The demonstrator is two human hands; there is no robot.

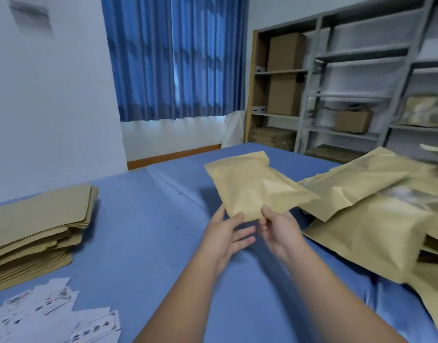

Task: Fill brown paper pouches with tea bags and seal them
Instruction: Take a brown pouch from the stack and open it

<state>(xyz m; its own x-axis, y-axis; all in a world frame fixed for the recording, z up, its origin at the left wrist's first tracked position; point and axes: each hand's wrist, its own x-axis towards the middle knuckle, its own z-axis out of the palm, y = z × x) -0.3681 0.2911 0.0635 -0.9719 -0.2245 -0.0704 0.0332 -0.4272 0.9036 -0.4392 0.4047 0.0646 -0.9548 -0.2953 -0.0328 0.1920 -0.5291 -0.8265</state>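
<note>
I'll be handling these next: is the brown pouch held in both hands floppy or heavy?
Probably light: left hand and right hand carry the brown pouch by one end. Likely fairly stiff, since it juts out without drooping. Its creased face suggests it dents easily.

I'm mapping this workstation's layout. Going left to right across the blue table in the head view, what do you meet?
Stack of flat pouches → left hand → right hand → pile of bulging pouches. The held pouch spans both hands, so it is left out.
</note>
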